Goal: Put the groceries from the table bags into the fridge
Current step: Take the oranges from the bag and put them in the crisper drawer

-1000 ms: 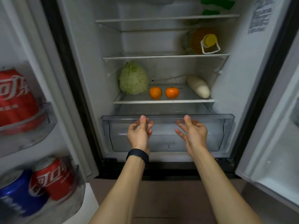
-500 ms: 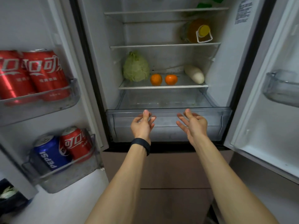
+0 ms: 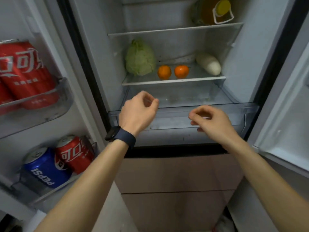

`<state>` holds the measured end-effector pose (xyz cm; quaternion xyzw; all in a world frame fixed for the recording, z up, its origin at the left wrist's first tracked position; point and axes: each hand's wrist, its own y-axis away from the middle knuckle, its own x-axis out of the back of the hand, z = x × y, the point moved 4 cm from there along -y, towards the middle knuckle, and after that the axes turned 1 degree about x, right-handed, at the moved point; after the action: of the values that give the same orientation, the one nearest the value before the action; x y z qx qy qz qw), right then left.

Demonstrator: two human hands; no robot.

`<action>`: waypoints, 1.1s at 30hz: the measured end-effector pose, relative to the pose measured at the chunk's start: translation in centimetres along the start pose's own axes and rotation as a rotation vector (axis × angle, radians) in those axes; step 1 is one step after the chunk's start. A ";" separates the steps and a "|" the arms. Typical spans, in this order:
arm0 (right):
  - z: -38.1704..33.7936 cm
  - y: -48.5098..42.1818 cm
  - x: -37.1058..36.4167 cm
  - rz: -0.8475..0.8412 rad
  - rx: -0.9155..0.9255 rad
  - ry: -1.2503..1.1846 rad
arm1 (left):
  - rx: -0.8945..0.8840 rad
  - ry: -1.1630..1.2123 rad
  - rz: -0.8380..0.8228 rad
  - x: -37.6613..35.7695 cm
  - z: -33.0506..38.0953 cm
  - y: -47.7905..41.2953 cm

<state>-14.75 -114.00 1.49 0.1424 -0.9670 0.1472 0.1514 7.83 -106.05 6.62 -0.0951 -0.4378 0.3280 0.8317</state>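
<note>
The fridge stands open. Its clear crisper drawer (image 3: 240, 114) is pulled out at the bottom and looks bare inside. My left hand (image 3: 138, 113), with a dark watch on the wrist, hovers in front of the drawer's left rim, fingers loosely curled and holding nothing. In front of the drawer's right half, my right hand (image 3: 212, 121) is also loosely curled and holds nothing. On the glass shelf above lie a green cabbage (image 3: 140, 59), two oranges (image 3: 164, 72) (image 3: 181, 71) and a white radish (image 3: 209, 64).
A yellow-capped oil bottle (image 3: 215, 12) sits on a higher shelf. The left door's racks hold red cola cans (image 3: 25, 72) (image 3: 75, 154) and a blue Pepsi can (image 3: 45, 169). The right door (image 3: 284, 114) hangs open at the right. Below the fridge compartment is a brown drawer front (image 3: 177, 173).
Both hands went from straight fingers on the drawer front to loosely curled fingers just off it. The drawer now stands further out. The view moved back and left.
</note>
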 end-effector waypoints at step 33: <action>2.3 -30.1 -2.4 0.026 0.107 0.683 | -0.090 0.198 -0.138 -13.4 -1.7 -24.2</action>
<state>-3.47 -141.81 5.86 0.0801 -0.8531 0.2387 0.4569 14.95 -132.80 7.48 -0.1339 -0.3733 0.2387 0.8864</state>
